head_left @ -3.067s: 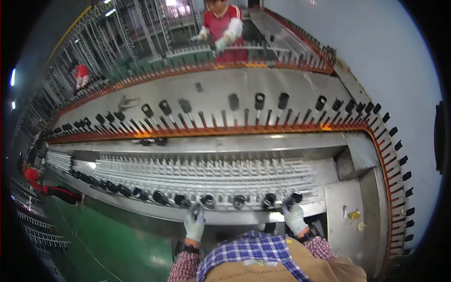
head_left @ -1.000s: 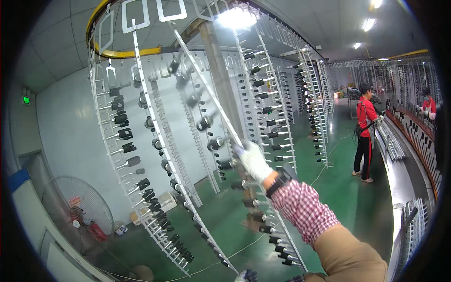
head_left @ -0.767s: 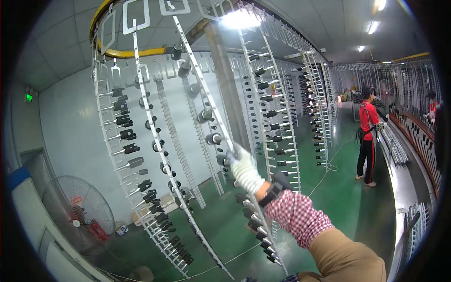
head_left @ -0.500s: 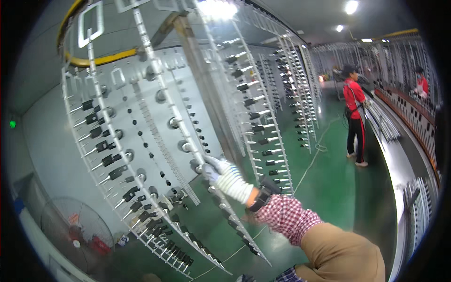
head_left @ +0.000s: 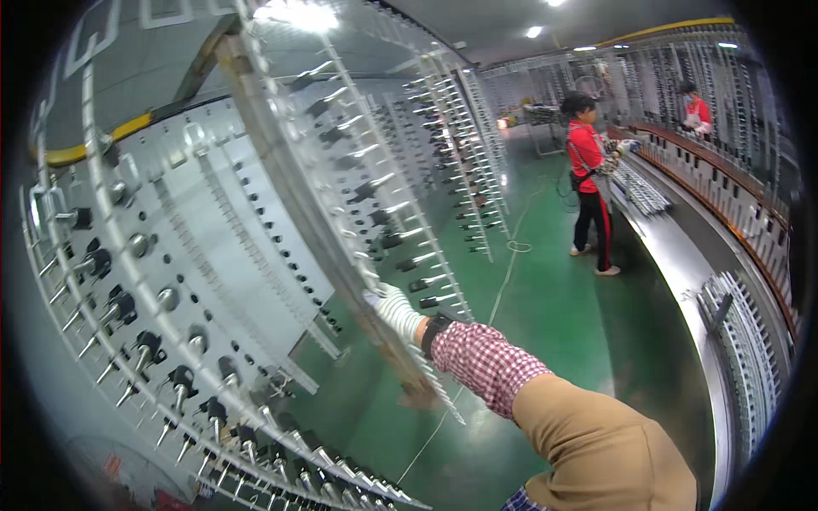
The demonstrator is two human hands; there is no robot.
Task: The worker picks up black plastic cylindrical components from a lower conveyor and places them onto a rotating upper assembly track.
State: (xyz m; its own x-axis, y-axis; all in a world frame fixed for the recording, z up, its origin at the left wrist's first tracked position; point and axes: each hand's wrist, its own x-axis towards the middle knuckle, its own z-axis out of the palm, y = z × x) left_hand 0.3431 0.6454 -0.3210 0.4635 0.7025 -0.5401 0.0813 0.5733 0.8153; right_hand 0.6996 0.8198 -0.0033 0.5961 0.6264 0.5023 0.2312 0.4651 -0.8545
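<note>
My right hand (head_left: 396, 313), in a white striped glove, is at the lower part of a long pale hanging rack (head_left: 345, 230) with short side pegs. The fingers look closed round its edge, though the rack hides part of them. A dark band circles the wrist above a red checked sleeve. To the left hang curved racks (head_left: 158, 285) carrying dark parts with metal stems (head_left: 181, 383). Just beyond my hand, another rack (head_left: 388, 187) bears similar dark parts on its pegs. My left hand is out of the picture.
A slanted post (head_left: 271, 149) stands close behind the held rack. On the right, a co-worker in red (head_left: 586, 162) stands at a long metal bench (head_left: 682, 285) bearing stacked racks (head_left: 741, 336). A second person (head_left: 699, 111) is farther off. A cable (head_left: 503, 285) crosses the green floor.
The view has turned right, so the post and co-worker appear farther left. Racks bearing parts have shifted left and look nearer. My hand remains at a rack; whether it is the same one I cannot tell.
</note>
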